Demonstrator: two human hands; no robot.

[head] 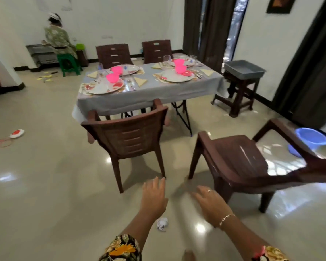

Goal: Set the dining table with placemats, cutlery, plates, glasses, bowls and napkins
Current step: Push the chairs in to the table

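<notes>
Hovering over the near floor | left hand (154,194): fingers straight, spread, holding nothing | right hand (208,202): relaxed, empty, just beside it, apart | dining table (149,95): far, bearing plates (103,88), pink bowls (112,77), napkins (140,81), glasses (166,59) | brown chair (128,136): between.

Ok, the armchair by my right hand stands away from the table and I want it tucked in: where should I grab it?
Probably the top rail of its back, from behind, with both hands. The seat opens roughly toward the table and the back is the side nearest you, so pushing there should slide it in. Left hand and right hand are open and empty.
</notes>
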